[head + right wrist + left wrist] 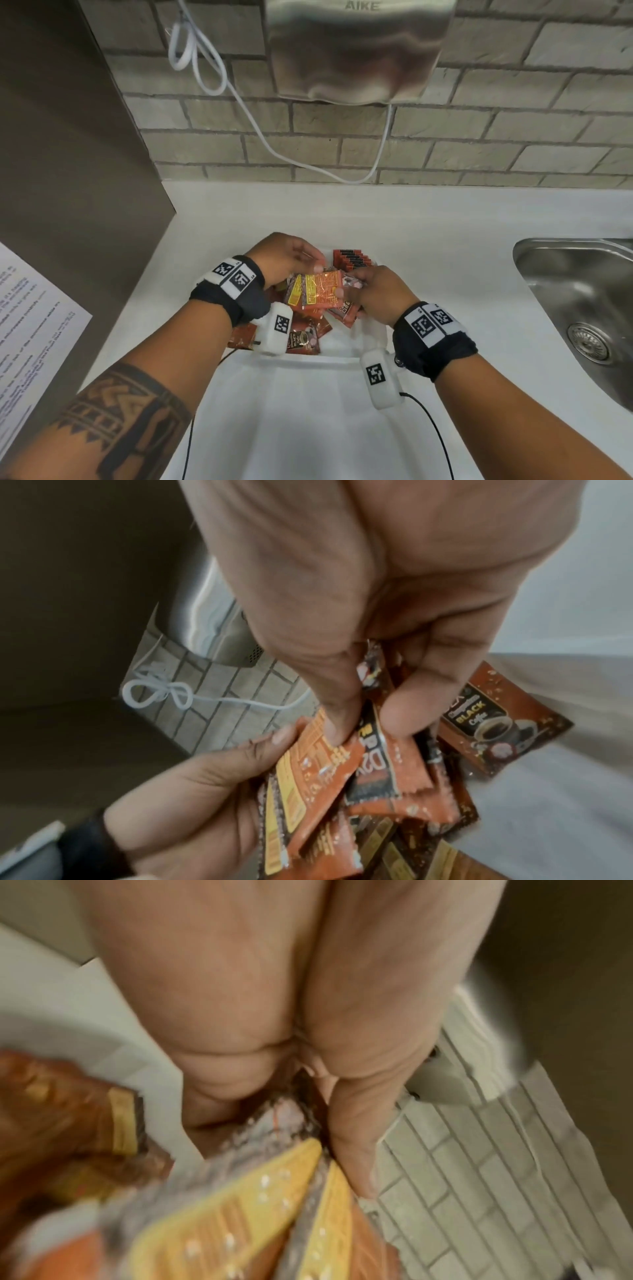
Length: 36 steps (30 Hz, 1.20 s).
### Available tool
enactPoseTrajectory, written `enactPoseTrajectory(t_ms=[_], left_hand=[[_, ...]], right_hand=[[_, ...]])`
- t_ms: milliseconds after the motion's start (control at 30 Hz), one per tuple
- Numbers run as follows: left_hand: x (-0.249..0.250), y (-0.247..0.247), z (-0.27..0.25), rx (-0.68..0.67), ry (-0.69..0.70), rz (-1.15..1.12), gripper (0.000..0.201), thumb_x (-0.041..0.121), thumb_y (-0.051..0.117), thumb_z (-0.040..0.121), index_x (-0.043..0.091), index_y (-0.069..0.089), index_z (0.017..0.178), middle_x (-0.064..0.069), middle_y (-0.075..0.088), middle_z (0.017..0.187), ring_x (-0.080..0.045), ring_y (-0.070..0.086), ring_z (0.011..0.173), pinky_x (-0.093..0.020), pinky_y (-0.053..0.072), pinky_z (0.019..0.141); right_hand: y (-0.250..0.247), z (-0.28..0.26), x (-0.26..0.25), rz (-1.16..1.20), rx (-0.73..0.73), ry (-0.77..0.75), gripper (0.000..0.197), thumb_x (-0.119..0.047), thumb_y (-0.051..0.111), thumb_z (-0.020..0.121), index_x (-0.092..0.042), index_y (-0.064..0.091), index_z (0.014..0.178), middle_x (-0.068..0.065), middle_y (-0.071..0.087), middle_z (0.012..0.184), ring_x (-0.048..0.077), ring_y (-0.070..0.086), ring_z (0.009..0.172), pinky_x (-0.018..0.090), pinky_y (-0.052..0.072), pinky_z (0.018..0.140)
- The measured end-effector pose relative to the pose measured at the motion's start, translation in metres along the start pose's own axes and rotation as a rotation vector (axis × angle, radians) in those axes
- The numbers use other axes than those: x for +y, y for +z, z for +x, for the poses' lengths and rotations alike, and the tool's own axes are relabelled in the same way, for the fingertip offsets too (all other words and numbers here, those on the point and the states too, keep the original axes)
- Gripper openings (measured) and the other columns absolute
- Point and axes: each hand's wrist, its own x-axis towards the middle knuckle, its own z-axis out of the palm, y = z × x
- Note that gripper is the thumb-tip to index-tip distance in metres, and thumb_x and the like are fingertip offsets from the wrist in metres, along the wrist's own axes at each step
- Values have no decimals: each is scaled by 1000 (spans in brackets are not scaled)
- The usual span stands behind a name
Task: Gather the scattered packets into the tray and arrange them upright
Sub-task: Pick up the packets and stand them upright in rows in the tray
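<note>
Both hands meet over the white tray (308,363) and hold a small stack of orange coffee packets (320,289) between them. My left hand (291,257) grips the stack's left end (240,1218), thumb on top. On the right end my right hand (373,291) pinches packets (383,764) between thumb and fingers. A row of packets (352,258) stands upright at the tray's far end. Loose brown packets (305,337) lie flat in the tray below the hands; one reads "BLACK Coffee" (493,723).
The tray sits on a white counter (428,222). A steel sink (589,301) lies at the right. On the brick wall behind hang a metal hand dryer (359,48) and its white cord (239,102). A brown panel with a printed sheet (27,325) stands left.
</note>
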Motion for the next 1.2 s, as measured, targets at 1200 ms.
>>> enactPoseTrajectory(t_ms=[1200], left_hand=[[-22, 2, -27, -104, -23, -664, 37, -1, 66, 90, 2, 63, 127, -23, 69, 113, -31, 69, 96, -36, 60, 82]], right_hand=[[22, 33, -29, 273, 145, -145, 35, -41, 80, 70, -34, 66, 101, 1, 75, 92, 22, 73, 82, 40, 59, 71]])
